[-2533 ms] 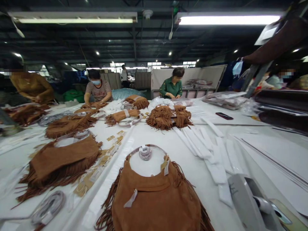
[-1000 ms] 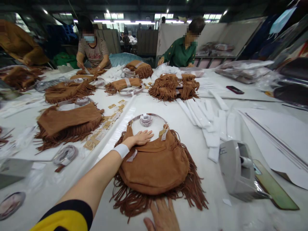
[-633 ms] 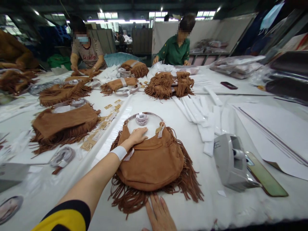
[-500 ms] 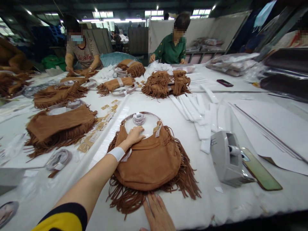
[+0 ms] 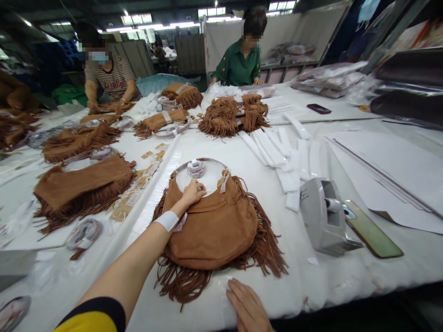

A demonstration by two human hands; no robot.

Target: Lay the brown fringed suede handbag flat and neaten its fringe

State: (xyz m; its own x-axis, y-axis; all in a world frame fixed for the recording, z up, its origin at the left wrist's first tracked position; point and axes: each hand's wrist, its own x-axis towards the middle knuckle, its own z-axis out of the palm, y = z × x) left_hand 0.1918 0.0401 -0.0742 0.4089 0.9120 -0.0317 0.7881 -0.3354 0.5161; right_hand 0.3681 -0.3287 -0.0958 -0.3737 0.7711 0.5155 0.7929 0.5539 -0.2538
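Note:
A brown suede handbag point(image 5: 211, 235) with long fringe at its sides and bottom lies flat on the table in front of me. My left hand point(image 5: 193, 192) is at the bag's upper edge, its fingers curled at the opening just below the handle loop. A wrapped, coiled strap point(image 5: 196, 168) lies inside that loop. Tags point(image 5: 223, 181) hang at the handle's right end. Below the bag, my right hand point(image 5: 247, 304) rests on the white tabletop with its fingers stretched out, apart from the fringe.
A grey tape dispenser point(image 5: 323, 216) and a phone point(image 5: 374, 230) lie to the right, near white strips point(image 5: 292, 170). More fringed bags point(image 5: 85, 180) and paper tags point(image 5: 138, 180) are on the left. Two co-workers point(image 5: 238, 62) point(image 5: 112, 78) work across the table.
My right hand has moved right and off the fringe at the bag's lower edge. My left hand stays at the opening, its fingers more curled. The view has shifted slightly.

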